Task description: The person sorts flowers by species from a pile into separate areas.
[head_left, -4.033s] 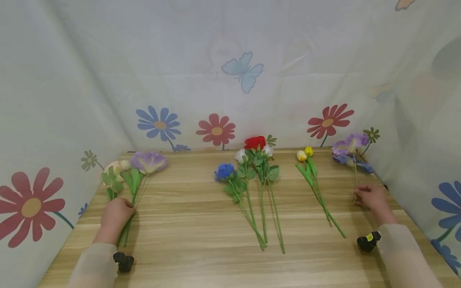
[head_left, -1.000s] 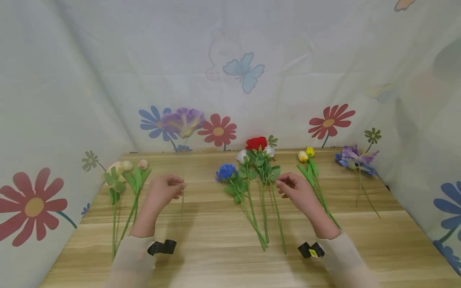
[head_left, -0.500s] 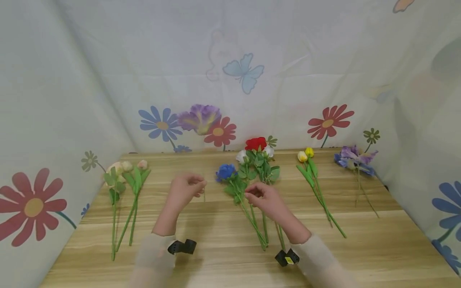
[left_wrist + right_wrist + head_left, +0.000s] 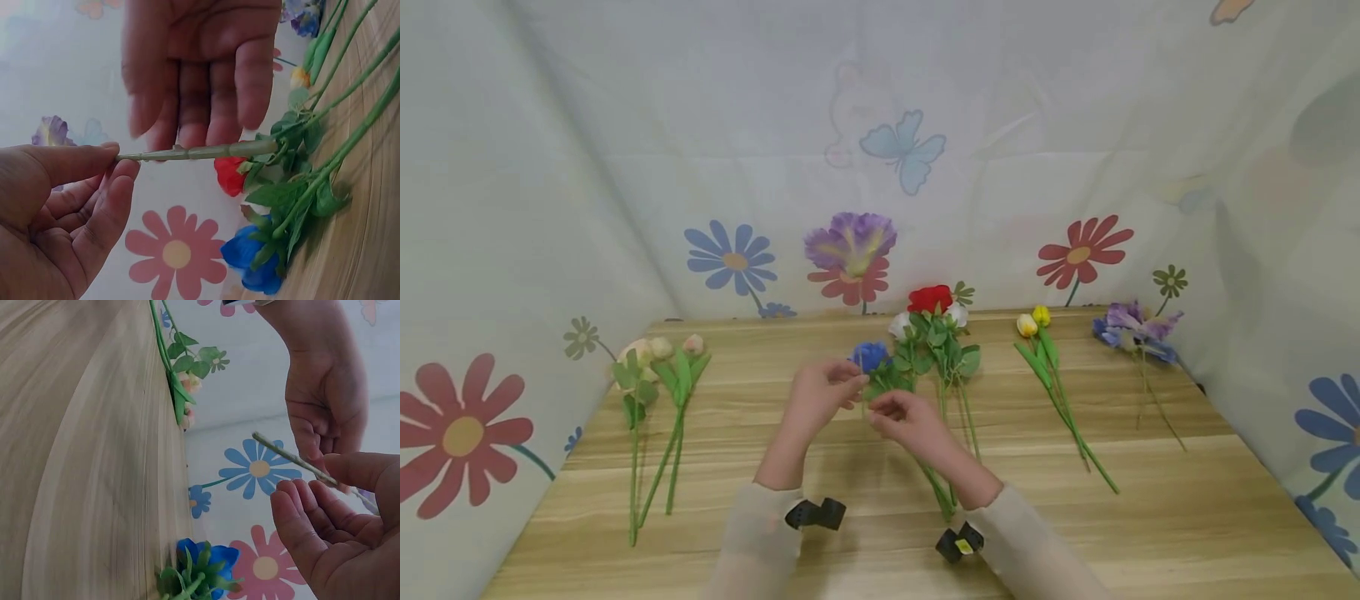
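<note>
My left hand (image 4: 822,395) pinches the thin stem of a purple flower (image 4: 850,240) between thumb and fingertips. The ruffled, yellow-centred bloom stands upright above the table's back edge. Below the pinch, the bare stem end (image 4: 219,150) sticks out in the left wrist view. My right hand (image 4: 917,427) is close beside it, its fingers loosely bent around the stem with a gap; in the right wrist view the stem (image 4: 284,453) passes between thumb and fingers without a clear grip. Behind the hands lies a blue rose (image 4: 870,357), partly covered.
A red rose (image 4: 930,298) and white roses (image 4: 901,325) lie at the table's middle. Yellow tulips (image 4: 1027,325) are right of them, and purple and blue flowers (image 4: 1138,327) far right. Pale tulips (image 4: 661,348) lie at left on the wooden table (image 4: 565,533).
My left hand has picked the purple flower up from the left group, raised it and carried it right to the middle. My right hand has left the far-right flowers and moved left to its stem.
</note>
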A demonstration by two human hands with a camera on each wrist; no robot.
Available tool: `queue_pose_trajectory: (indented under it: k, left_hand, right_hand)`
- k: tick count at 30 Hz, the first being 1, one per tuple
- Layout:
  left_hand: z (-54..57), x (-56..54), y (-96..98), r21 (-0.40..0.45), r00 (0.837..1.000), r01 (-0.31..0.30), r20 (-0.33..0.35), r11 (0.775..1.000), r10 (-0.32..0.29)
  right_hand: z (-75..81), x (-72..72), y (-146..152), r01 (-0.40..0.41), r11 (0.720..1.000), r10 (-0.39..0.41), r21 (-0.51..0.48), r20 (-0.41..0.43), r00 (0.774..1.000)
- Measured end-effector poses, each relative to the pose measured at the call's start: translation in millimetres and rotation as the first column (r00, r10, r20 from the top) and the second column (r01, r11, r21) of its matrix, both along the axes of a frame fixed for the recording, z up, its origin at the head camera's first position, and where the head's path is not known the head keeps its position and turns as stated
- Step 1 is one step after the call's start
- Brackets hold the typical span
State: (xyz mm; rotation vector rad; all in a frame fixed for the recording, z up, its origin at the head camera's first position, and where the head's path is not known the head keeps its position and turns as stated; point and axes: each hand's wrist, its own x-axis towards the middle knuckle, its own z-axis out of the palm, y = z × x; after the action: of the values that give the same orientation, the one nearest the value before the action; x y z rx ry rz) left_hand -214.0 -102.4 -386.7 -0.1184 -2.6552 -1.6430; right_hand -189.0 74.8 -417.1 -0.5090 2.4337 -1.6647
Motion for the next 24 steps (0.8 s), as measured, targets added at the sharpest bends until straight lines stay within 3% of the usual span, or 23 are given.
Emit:
queue_pose_trajectory:
  k: [7,17,20,24]
  left_hand:
    - [1.5,0.7,7.6,-0.006,1.0,0.013,-0.01,1.0,-0.014]
    - [-1.5,-0.8,10.6,0.007,0.998,0.042,-0.045,0.999,-0.041]
    - [-0.9,-0.7,10.8,-0.032,0.996,0.071,-0.044,0.997,-0.072]
    - [1.0,-0.2,4.0,-0.154,0.988,0.132,-0.054,0.979,-0.142]
  right_hand:
    - [-3.4,-4.4,-3.2,-0.037,0.995,0.04,-0.09,0.034,0.999]
    - [-4.5,-4.3,0.2,-0.034,0.993,0.041,-0.116,0.05,0.998]
    - [-5.5,-3.6,5.7,-0.026,0.995,0.029,-0.098,0.028,0.999]
    - [-6.1,-4.0,18.6,-0.015,0.998,0.015,-0.065,-0.006,1.0]
